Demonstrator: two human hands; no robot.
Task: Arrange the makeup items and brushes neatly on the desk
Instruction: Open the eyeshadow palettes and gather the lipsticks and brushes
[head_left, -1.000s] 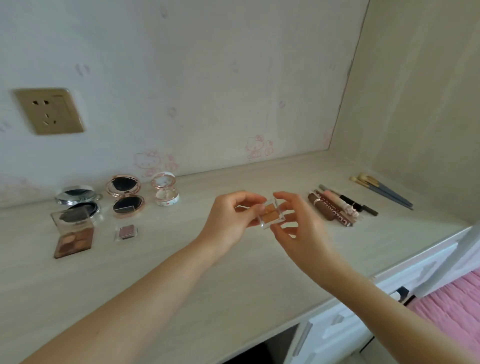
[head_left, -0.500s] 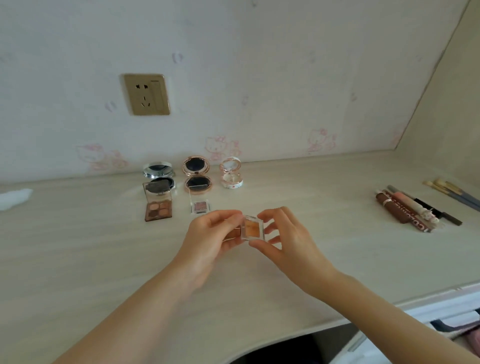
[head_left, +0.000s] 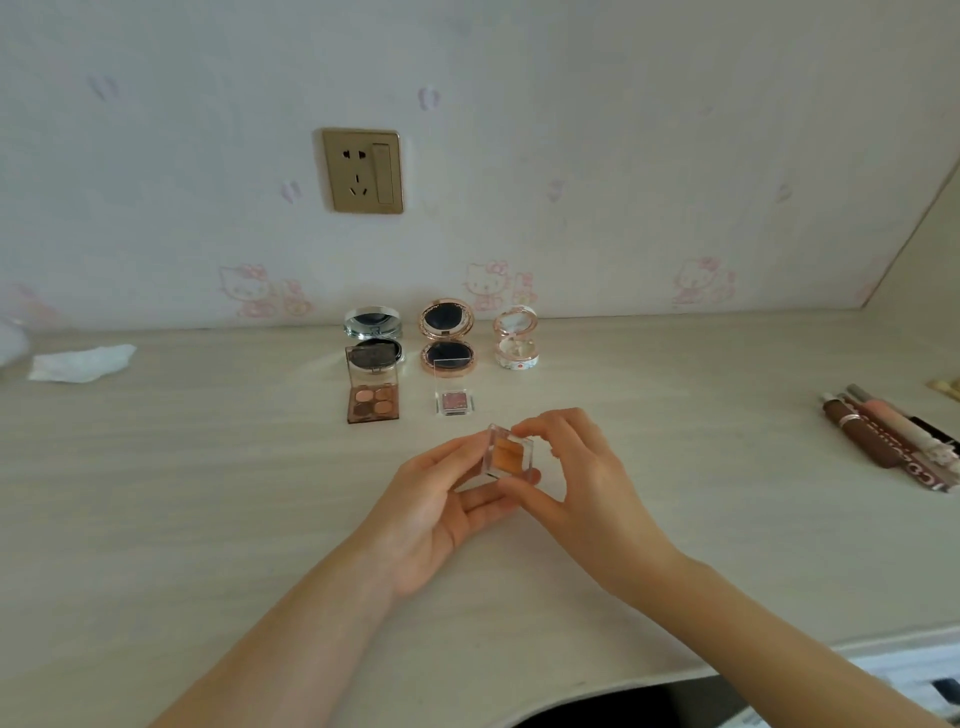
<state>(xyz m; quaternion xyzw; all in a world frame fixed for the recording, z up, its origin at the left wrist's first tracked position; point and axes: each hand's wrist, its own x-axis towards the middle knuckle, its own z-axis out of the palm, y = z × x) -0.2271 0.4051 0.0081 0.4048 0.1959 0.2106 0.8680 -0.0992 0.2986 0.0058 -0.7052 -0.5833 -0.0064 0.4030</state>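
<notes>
The small clear-cased orange eyeshadow (head_left: 508, 457) is held above the desk (head_left: 208, 493), near the middle and just this side of the open pink single shadow (head_left: 455, 402), so the main hazard is a fumble: the case is slick, small and held only at its edges, and if either hand lets go early it could drop and crack, or tip onto the pink pan and the brown four-pan palette (head_left: 372, 400) to its left. Its clear lid looks hinged open toward the left; an uneven squeeze could snap it shut or strain the hinge, though that is a guess from the glare. Setting it down crooked would also spoil the tidy rows formed with the silver compact (head_left: 373, 325), the rose-gold compact (head_left: 447, 338) and the white-and-pink compact (head_left: 516, 340) at the far wall. The left hand (head_left: 441, 514) lies palm up, fingers reaching under and along the case's left side, thumb on its upper edge. The right hand (head_left: 582, 488) arches over from the right, forefinger and thumb pinching the case's far and near corners.
</notes>
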